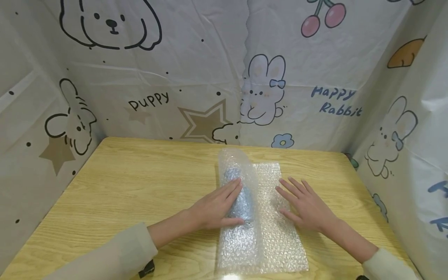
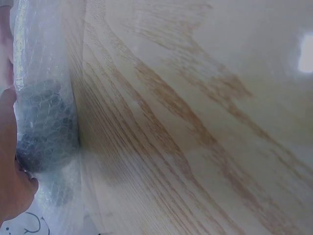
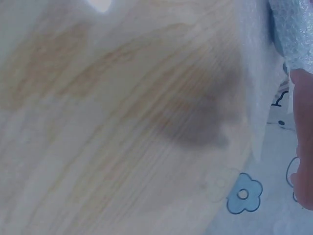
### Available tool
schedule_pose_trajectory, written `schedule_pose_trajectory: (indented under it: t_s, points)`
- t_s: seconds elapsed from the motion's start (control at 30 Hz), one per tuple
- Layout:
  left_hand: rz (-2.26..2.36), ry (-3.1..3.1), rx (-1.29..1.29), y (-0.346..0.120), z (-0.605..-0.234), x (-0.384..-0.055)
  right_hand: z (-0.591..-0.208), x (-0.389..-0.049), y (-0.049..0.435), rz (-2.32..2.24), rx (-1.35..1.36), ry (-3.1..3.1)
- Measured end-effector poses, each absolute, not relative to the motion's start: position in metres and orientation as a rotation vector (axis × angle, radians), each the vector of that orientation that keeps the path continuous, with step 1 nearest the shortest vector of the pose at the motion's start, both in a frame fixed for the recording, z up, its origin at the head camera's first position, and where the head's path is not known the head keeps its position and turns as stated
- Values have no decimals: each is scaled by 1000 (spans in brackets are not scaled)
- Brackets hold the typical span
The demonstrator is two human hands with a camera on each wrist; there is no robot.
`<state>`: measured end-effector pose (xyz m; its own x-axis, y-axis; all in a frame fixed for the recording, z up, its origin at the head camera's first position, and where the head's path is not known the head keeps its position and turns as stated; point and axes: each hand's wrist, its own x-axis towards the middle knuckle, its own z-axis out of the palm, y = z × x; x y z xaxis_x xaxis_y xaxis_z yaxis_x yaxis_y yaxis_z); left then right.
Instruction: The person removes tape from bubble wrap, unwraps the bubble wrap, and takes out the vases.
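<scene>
A long blue thing (image 1: 244, 204), narrower at its far end, lies under a folded layer of bubble wrap (image 1: 241, 251); the plastic blurs its kind. Across the wrapped thing rests my left hand (image 1: 218, 206), fingers laid fairly straight on top and thumb spread toward me. In the left wrist view the wrapped thing (image 2: 46, 122) looks dark through the bubbles, beside part of the left hand (image 2: 12, 161). My right hand (image 1: 308, 204) is spread over the right edge of the flat part of the sheet, holding nothing. Only part of the right hand (image 3: 304, 137) shows in the right wrist view.
The wood-grain table (image 1: 147, 171) extends to both sides of the wrap. Cloth printed with cartoon animals (image 1: 262, 93) hangs behind it and along the left and right sides. A small black item (image 1: 147, 268) shows by the left sleeve.
</scene>
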<state>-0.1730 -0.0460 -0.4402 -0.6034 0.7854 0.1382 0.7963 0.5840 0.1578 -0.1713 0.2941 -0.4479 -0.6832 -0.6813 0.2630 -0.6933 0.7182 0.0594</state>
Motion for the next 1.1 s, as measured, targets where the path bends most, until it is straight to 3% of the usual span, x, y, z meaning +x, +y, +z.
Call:
schedule_pose_trajectory:
  t_s: [0.37, 1.1]
  points:
    - [-323, -2755, -1363, -47, -440, -174, -428, -175, 251, 186, 1302, -2583]
    - [-294, -2738, -1383, -51, -437, -171, -443, -175, 209, 251, 1530, -2339]
